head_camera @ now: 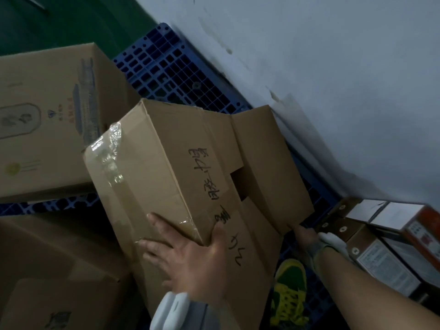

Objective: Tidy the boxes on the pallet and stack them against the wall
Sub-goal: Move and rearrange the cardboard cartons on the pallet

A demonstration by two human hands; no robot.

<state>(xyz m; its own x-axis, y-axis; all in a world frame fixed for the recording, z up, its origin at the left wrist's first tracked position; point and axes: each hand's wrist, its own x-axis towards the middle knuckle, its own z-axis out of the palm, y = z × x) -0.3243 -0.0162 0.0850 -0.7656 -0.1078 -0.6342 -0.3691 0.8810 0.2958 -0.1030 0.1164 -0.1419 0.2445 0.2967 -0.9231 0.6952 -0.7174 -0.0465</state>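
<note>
A brown cardboard box [166,163] with black handwriting and clear tape sits tilted in the middle, its flaps hanging open toward the grey wall [333,67]. My left hand [190,256] grips its near corner, thumb on the written face and fingers spread on the taped side. My right hand [306,234] reaches under the edge of an open flap [273,167]; its fingers are hidden there. Under the box lies the blue plastic pallet [164,65].
A large printed carton [47,120] stands at the left and another carton [59,270] at the lower left. Several small product boxes [390,246] are stacked at the right against the wall. My green and yellow shoe [290,291] rests on the pallet.
</note>
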